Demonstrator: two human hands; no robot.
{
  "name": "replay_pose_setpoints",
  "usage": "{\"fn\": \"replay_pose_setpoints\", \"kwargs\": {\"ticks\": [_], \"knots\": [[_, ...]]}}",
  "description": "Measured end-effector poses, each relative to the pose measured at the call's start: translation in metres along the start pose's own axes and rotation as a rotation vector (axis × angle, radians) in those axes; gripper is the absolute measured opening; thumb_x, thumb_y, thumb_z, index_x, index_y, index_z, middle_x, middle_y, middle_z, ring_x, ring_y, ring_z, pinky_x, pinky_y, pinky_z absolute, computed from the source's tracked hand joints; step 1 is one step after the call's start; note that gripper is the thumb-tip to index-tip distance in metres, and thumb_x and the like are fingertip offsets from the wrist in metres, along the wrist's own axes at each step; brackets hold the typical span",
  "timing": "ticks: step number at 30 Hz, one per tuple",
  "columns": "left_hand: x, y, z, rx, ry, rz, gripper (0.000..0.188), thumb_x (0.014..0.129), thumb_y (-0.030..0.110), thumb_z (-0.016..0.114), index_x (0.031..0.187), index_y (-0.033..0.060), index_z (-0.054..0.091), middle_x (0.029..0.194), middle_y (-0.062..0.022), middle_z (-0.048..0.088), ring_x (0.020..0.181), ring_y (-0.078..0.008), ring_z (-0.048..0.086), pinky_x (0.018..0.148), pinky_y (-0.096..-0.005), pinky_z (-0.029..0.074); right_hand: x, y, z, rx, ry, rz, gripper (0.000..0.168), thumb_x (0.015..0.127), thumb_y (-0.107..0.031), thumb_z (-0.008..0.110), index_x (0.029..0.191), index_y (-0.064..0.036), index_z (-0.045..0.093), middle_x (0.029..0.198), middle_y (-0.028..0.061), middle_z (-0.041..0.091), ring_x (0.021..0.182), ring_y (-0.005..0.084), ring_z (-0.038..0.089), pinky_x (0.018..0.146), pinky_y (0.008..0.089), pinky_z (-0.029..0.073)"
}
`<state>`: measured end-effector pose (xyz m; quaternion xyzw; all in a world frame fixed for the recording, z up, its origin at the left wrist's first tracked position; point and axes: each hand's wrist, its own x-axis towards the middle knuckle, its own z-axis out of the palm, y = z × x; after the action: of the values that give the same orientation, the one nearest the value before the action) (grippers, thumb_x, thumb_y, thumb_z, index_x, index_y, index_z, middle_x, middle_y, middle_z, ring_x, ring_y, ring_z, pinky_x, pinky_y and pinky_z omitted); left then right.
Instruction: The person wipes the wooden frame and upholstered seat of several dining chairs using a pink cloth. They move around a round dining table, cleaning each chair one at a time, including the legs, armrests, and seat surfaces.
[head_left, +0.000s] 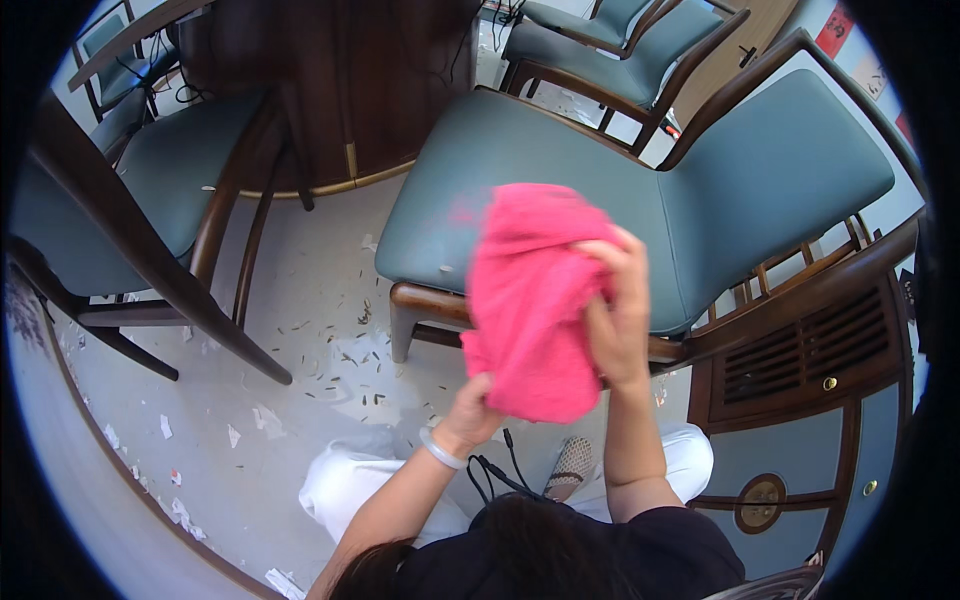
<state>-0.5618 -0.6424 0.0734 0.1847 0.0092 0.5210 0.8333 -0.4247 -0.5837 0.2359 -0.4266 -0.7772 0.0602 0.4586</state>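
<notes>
A bright pink cloth (536, 322), slightly blurred, is spread between my two hands above the front edge of a chair's blue-green padded seat (495, 150). My left hand (476, 416), with a pale bangle at the wrist, grips the cloth's lower left corner. My right hand (619, 307) grips its right side, with the fingers bent over the fabric. The chair's dark wooden frame (431, 300) shows left of the cloth. A small pale husk (445, 268) lies on the seat near its front edge. The cloth hides part of the seat and frame.
Another padded chair (180, 165) stands at the left, and more chairs (592, 60) stand behind. A dark wooden table base (322, 90) rises between them. Husks (352, 360) and paper scraps (266, 420) litter the floor. A wooden cabinet (787, 450) is at the right. Black cables (491, 469) hang near my lap.
</notes>
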Motion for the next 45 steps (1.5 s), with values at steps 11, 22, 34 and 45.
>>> {"fn": "replay_pose_setpoints", "kwargs": {"ticks": [11,22,34,45], "knots": [[0.039,-0.006,0.040,0.391,-0.209,-0.262,0.073,0.094,0.044,0.048,0.146,0.0052,0.015,0.143,-0.0137,0.036,0.126,-0.0282,0.046,0.100,-0.0379,0.036,-0.053,0.110,-0.058,-0.610,0.108,0.426,0.042,0.085,0.003,0.044,0.125,-0.008,0.051,0.130,0.0205,0.038,0.124,0.0361,0.039,0.104,0.0428,0.032],[0.025,-0.005,0.017,-0.099,0.115,-0.030,0.065,0.085,0.043,0.064,0.135,0.0110,0.038,0.134,-0.0057,0.047,0.123,-0.0249,0.045,0.098,-0.0449,0.038,0.009,0.077,0.036,-0.143,0.004,0.198,0.046,0.078,0.005,0.040,0.121,-0.006,0.050,0.122,0.0235,0.045,0.119,0.0394,0.042,0.104,0.0450,0.032],[0.001,0.032,0.023,-0.346,0.470,0.268,0.076,0.077,0.060,0.053,0.139,0.0193,0.035,0.138,-0.0036,0.040,0.130,-0.0261,0.034,0.109,-0.0475,0.026,0.030,-0.016,0.140,0.113,-0.308,-0.277,0.031,0.079,-0.006,0.054,0.109,-0.008,0.058,0.120,0.0185,0.050,0.114,0.0372,0.047,0.099,0.0445,0.037],[-0.017,0.045,0.026,-0.032,0.287,0.215,0.067,0.082,0.049,0.058,0.136,0.0144,0.039,0.134,-0.0028,0.047,0.127,-0.0234,0.041,0.108,-0.0440,0.030,0.023,-0.028,0.095,0.099,-0.031,-0.270,0.028,0.079,-0.009,0.058,0.107,-0.012,0.063,0.109,0.0150,0.058,0.098,0.0330,0.057,0.085,0.0395,0.048]]}}
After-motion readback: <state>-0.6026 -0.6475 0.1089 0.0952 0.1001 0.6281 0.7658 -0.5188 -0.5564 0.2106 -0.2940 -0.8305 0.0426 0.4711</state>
